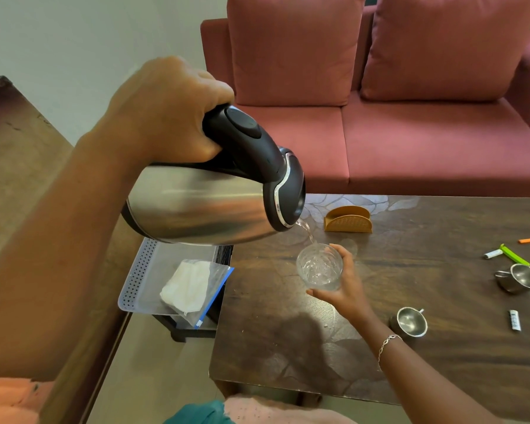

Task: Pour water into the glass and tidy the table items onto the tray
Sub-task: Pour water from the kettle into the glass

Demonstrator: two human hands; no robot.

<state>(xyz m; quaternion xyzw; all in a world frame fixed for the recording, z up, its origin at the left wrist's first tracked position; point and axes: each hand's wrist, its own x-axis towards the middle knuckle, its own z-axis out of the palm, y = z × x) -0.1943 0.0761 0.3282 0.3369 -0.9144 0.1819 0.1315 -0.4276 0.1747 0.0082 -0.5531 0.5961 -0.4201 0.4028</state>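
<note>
Dark wooden table [441, 356] fills the lower right of the frame, with a red sofa [410, 133] behind. Near its left end the glass [318, 267] is grasped by the right hand [348, 290], under a thin stream from the tilted steel kettle [202, 206]. The left hand [166, 111] clenches the kettle's black handle. At lower left, the perforated tray [135, 280] holds a bagged white cloth [187, 286]. Two steel cups [410, 321] sit at right.

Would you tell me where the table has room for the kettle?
Bare: the table's near-left corner, in front of the glass, and the middle between napkin holder and nearer steel cup. Crowded: the right end, with a second cup, pens and a clip.
</note>
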